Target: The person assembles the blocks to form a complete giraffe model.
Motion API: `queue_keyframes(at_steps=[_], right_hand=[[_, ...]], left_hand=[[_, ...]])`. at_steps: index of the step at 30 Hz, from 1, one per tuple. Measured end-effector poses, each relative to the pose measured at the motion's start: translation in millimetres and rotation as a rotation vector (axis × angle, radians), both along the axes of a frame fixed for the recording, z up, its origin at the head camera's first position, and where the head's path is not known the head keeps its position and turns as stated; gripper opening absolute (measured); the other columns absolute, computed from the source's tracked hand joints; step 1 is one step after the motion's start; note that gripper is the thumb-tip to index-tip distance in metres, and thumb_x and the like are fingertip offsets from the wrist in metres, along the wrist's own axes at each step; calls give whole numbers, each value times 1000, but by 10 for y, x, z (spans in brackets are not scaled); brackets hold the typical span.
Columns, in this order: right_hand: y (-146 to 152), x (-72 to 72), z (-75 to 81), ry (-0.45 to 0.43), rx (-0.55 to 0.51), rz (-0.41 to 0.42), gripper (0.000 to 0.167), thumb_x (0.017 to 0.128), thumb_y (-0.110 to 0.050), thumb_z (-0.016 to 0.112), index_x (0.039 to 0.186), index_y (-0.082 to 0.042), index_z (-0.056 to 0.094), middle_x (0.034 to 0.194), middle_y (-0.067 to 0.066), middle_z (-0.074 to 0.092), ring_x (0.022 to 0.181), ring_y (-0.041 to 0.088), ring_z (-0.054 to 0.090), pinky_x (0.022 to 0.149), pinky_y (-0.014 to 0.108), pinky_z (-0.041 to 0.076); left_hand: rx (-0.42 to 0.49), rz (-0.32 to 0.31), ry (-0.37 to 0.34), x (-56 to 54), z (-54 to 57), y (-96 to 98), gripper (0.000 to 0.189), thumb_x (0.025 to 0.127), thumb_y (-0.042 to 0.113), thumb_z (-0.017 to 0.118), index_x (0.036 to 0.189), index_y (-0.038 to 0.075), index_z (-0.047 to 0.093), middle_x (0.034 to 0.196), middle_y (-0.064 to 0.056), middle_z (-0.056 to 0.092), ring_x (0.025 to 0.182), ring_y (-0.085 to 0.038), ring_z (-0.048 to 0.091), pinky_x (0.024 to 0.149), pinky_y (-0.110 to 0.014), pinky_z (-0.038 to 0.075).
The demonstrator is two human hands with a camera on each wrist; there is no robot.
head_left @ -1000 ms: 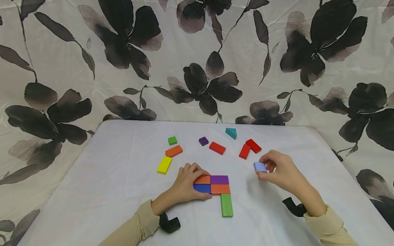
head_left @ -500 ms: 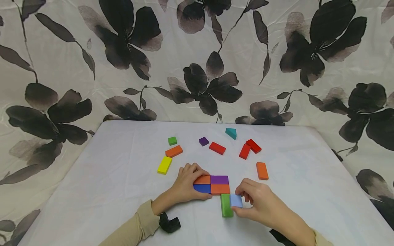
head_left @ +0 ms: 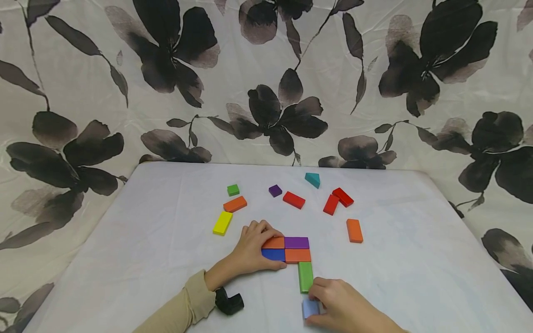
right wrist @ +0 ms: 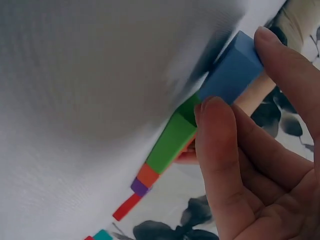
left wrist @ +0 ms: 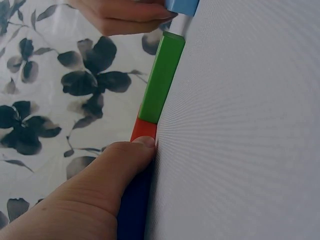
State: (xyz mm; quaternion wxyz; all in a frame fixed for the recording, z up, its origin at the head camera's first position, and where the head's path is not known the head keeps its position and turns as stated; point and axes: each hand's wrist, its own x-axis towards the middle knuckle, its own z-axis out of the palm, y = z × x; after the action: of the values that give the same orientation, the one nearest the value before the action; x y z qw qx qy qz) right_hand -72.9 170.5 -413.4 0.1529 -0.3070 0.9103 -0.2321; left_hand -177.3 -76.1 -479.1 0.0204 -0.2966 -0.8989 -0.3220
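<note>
My left hand (head_left: 256,249) grips the left end of a cluster of flat blocks, thumb on the near side and fingers over the far side. The cluster has an orange block (head_left: 275,243) and a purple block (head_left: 296,243) behind, a blue block (head_left: 273,255) and a second orange block (head_left: 298,256) in front. A green block (head_left: 306,277) runs toward me from the front orange one. Below it, my right hand (head_left: 345,303) pinches a light blue block (head_left: 310,309) between thumb and fingers. In the left wrist view, a small gap separates this light blue block (left wrist: 183,6) from the green one.
Loose blocks lie across the white table (head_left: 166,222): yellow (head_left: 222,224), orange (head_left: 235,204) and small green (head_left: 233,190) at left. Small purple (head_left: 275,190), teal (head_left: 312,180) and several red blocks (head_left: 294,200) lie farther back. Another orange block (head_left: 355,231) is at right.
My right hand has carried the light blue block leftward from the right side, past the green block's right edge, then nearer to me below its end. My left hand has stayed still.
</note>
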Motion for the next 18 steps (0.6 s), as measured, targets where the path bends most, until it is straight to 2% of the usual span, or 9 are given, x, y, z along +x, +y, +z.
queue_keyframes(at_steps=[3, 7, 13, 18], right_hand=[[-13, 1, -14, -48, 25, -38, 36, 78, -37, 84, 99, -10, 72, 85, -13, 61, 66, -2, 48, 64, 18, 49], [-19, -5, -18, -63, 2, -61, 38, 77, -38, 85, 100, -13, 67, 83, -14, 61, 65, -1, 49, 62, 19, 47], [-6, -34, -10, -48, -46, -58, 41, 76, -39, 85, 103, -18, 61, 78, -17, 57, 62, -1, 48, 59, 19, 43], [-14, -77, -13, -41, -42, -75, 45, 76, -40, 85, 105, -19, 58, 69, -15, 50, 59, -1, 46, 59, 18, 44]], left_hand=[[0, 0, -1, 1, -2, 0, 59, 70, 55, 84, 119, 27, 65, 107, 8, 47, 100, -12, 38, 80, -37, 28], [2, -1, 3, -4, -8, 2, 60, 70, 55, 84, 119, 27, 65, 107, 8, 47, 100, -12, 38, 80, -37, 28], [4, -2, 6, -4, -9, -2, 60, 70, 55, 84, 119, 27, 65, 106, 8, 47, 100, -13, 38, 79, -38, 28], [3, -1, 8, -7, -12, 1, 60, 70, 55, 84, 119, 27, 65, 107, 7, 48, 100, -13, 38, 79, -37, 28]])
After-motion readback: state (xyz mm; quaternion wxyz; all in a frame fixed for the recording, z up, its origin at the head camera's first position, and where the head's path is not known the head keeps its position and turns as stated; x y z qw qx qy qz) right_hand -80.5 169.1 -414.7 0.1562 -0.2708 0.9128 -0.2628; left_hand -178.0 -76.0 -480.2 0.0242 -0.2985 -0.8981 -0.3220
